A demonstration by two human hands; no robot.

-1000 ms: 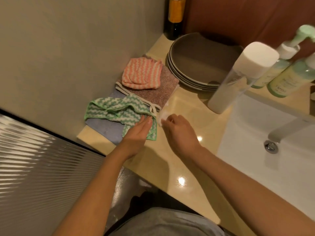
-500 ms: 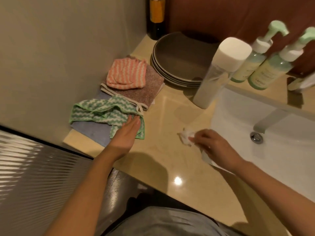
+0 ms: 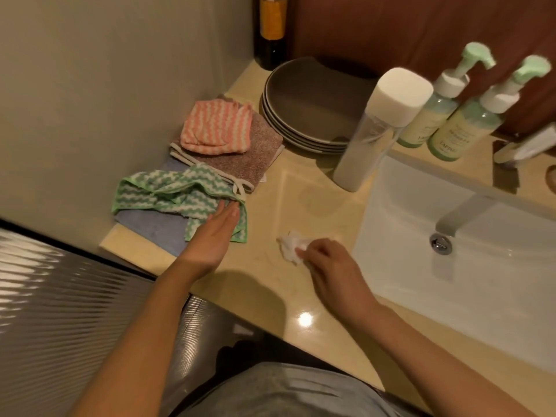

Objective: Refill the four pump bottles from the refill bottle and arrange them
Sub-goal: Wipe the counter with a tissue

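Observation:
A tall frosted refill bottle (image 3: 374, 132) with a white cap stands on the beige counter beside the sink. Behind it, two pump bottles with mint-green pump heads stand side by side, one (image 3: 433, 109) to the left of the other (image 3: 475, 121). My right hand (image 3: 326, 266) pinches a crumpled white tissue (image 3: 290, 246) against the counter, near the sink's left edge. My left hand (image 3: 215, 233) lies flat with straight fingers on a green zigzag cloth (image 3: 177, 194).
A stack of grey plates (image 3: 307, 112) sits at the back, with a dark bottle (image 3: 272, 28) in the corner. Pink, brown and blue cloths (image 3: 222, 139) lie by the wall. The white sink (image 3: 481, 275) with its tap (image 3: 463, 212) fills the right side.
My right hand has carried the tissue from beside the green cloth rightward toward the sink. My left hand stays on the green cloth.

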